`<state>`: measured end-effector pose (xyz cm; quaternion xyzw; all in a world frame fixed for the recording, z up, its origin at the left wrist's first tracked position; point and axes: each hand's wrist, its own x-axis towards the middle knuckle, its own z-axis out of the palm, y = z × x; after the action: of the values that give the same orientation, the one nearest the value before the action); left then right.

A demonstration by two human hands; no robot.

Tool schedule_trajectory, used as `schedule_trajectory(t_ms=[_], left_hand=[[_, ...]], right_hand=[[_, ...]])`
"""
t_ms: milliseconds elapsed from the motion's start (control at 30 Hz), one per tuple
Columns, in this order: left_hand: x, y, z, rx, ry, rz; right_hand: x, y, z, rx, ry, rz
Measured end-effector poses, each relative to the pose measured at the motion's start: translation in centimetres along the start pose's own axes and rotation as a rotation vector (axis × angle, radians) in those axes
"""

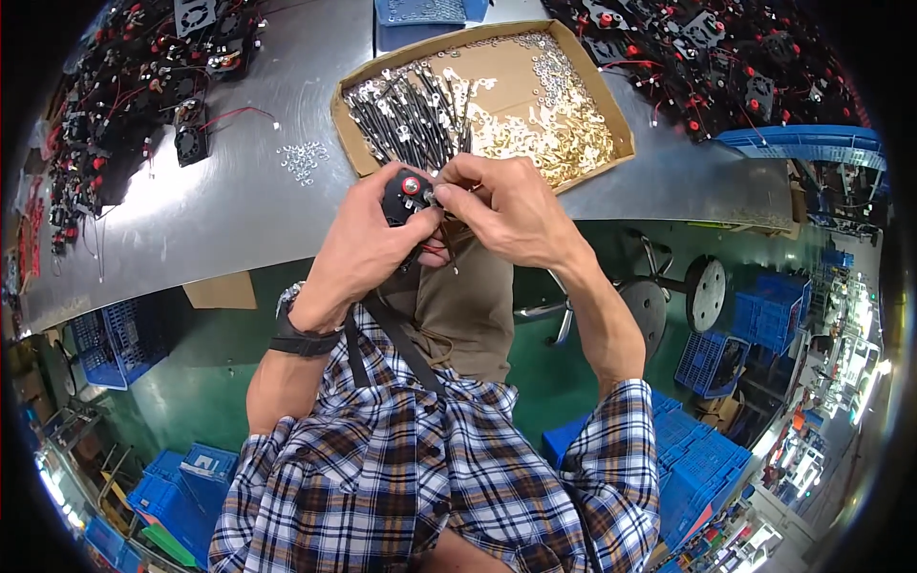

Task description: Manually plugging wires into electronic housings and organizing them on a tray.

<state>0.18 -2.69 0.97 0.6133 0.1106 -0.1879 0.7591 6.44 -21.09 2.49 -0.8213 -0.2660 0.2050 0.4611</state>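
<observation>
Over the near edge of the metal table, my left hand (368, 239) grips a black plastic unit (393, 206) with a round red-rimmed part on top. The fingers of my right hand (516, 212) are pinched together at the unit's right side, on a small metallic piece I cannot make out clearly. Thin dark leads hang below the unit. Just beyond my hands lies a shallow cardboard tray (616, 100), holding black cables with metal ends (406, 113), brass-coloured terminal lugs (544, 145) and small silver hardware (556, 74).
A little heap of small silver hardware (304, 160) sits on the metal table (239, 196), left of the tray. Black units with fans and red parts pile up at left (134, 110) and right (712, 62). Blue crates (702, 463) and a wheeled stool (645, 310) stand below.
</observation>
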Motion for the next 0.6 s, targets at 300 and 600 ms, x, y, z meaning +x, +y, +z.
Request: schedule_trajectory(t_ms=[300,600], left_hand=[[-0.4,-0.1,0.3,0.034,0.057,0.059],[-0.3,-0.3,0.2,0.044,0.069,0.092]], right_hand=[[0.0,-0.5,0.4,0.009,-0.036,0.176],[-1.1,0.2,2.3,-0.007,0.157,0.0]])
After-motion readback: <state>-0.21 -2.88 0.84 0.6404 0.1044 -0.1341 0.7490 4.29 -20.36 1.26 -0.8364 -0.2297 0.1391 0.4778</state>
